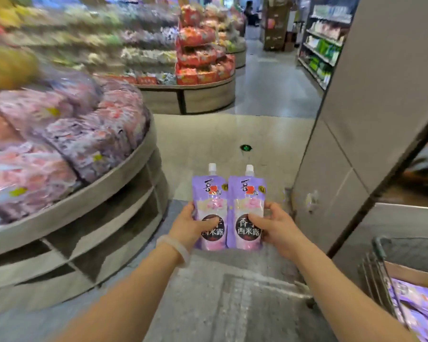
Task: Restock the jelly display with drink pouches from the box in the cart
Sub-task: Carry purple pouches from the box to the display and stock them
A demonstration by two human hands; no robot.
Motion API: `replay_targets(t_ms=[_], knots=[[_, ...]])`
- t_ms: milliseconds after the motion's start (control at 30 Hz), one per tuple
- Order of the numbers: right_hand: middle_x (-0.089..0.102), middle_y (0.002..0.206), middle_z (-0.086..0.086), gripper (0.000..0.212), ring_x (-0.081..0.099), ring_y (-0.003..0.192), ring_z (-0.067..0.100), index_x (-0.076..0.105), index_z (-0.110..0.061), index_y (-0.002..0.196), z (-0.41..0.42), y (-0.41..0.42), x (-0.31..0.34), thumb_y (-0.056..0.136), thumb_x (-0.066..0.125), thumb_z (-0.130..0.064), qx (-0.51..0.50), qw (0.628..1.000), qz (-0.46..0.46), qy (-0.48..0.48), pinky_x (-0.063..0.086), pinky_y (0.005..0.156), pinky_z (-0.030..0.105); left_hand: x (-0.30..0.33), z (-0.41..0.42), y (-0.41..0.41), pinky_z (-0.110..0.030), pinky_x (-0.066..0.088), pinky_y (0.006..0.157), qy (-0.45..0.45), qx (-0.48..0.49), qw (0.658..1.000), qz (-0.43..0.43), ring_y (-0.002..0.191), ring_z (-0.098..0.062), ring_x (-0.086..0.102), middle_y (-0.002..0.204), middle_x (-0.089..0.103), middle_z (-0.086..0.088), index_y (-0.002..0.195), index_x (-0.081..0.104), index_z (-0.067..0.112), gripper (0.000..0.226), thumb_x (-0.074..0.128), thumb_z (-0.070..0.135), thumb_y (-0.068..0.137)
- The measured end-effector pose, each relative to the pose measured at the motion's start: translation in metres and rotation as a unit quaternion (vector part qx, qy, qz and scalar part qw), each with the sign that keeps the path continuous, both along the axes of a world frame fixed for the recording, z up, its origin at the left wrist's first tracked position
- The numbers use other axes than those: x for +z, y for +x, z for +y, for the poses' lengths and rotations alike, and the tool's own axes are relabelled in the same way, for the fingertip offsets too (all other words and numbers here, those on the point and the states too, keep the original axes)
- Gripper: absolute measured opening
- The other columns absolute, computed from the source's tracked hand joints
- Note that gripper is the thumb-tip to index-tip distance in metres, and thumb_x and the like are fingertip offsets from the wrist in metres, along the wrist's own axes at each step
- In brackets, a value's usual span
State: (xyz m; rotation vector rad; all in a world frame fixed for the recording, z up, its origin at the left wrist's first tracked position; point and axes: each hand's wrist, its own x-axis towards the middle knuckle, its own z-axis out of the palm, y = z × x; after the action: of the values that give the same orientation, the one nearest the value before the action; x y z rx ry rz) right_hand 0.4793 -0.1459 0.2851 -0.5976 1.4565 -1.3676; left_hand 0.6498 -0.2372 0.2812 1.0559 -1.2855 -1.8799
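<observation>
Two purple drink pouches are held upright, side by side and touching, in front of the body above the floor (232, 280). The left pouch (209, 206) is gripped by the left hand (192, 225), thumb laid across its front and fingers curled behind. The right pouch (248, 208) is gripped the same way by the right hand (273, 228). A white cap is seen at the top of each pouch. A pale bangle (174, 248) is worn on the left wrist.

Open floor is seen ahead of the pouches, running into an aisle between the round displays on the left and a grey pillar (371, 107) on the right. The passage is narrowed by the curved rim of the near jelly display (89, 198), which lies just to the left of the left arm, and by the pillar close on the right. A small green mark (245, 147) is seen on the floor beyond the pouches.

The near display is heavily blurred; only pink and purple bagged goods (67, 134) piled inside its rim can be made out, and its left part is cut off by the frame. A second round display (190, 95), stacked with red packs, is seen farther along the aisle. Shelving (324, 43) stands at the far right.

At the lower right corner a wire cart (378, 275) is partly cut off. A cardboard box (410, 274) sits in it, and more purple pouches (415, 304) lie inside the box; their number cannot be told.
</observation>
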Motion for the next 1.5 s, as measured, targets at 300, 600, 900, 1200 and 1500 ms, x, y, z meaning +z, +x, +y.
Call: replay_targets(t_ms=[300,600,900,1200,1500], knots=[[0.066,0.086,0.005,0.025,0.067,0.056,0.008,0.046,-0.014,0.104,-0.088,0.274,0.02,0.088,0.057,0.003,0.198,0.979,-0.019,-0.039,0.051,0.048,0.02,0.021,-0.013,0.292,-0.047,0.056,0.079,0.002,0.201,0.979,0.026,0.082,-0.026,0.066,0.098,0.066,-0.012,0.104,0.054,0.013,0.039,0.057,-0.018,0.08],[0.065,0.089,0.01,0.033,0.064,0.067,0.015,0.045,-0.006,0.115,-0.157,0.484,0.023,0.087,0.058,0.006,0.338,0.941,-0.011,-0.031,0.057,0.055,0.025,0.027,-0.013,0.494,-0.043,0.055,0.078,-0.015,0.37,0.928,0.027,0.083,-0.026,0.064,0.101,0.066,-0.012,0.12,0.052,0.008,0.047,0.06,-0.016,0.08],[0.067,0.096,0.011,0.031,0.066,0.066,0.013,0.047,-0.008,0.11,-0.266,0.653,0.02,0.086,0.06,0.005,0.463,0.885,-0.002,-0.038,0.053,0.054,0.022,0.028,-0.071,0.634,-0.04,0.055,0.074,-0.002,0.505,0.863,0.01,0.08,-0.025,0.066,0.094,0.07,-0.004,0.104,0.058,0.021,0.037,0.062,-0.008,0.082],[0.063,0.103,0.01,0.036,0.063,0.077,0.013,0.046,-0.006,0.12,-0.37,0.801,0.03,0.088,0.057,0.005,0.553,0.832,-0.011,-0.052,0.05,0.057,0.022,0.047,-0.142,0.753,-0.028,0.05,0.058,-0.002,0.59,0.807,-0.003,0.081,-0.023,0.066,0.098,0.069,-0.003,0.113,0.055,0.021,0.039,0.065,-0.002,0.083],[0.063,0.104,0.011,0.029,0.064,0.076,0.015,0.046,-0.012,0.109,-0.456,0.948,0.01,0.087,0.058,0.003,0.572,0.82,-0.006,-0.036,0.051,0.06,0.026,0.029,-0.225,0.895,-0.032,0.052,0.063,0.013,0.606,0.795,0.008,0.084,-0.027,0.066,0.104,0.069,-0.008,0.115,0.055,0.019,0.04,0.065,-0.002,0.083]])
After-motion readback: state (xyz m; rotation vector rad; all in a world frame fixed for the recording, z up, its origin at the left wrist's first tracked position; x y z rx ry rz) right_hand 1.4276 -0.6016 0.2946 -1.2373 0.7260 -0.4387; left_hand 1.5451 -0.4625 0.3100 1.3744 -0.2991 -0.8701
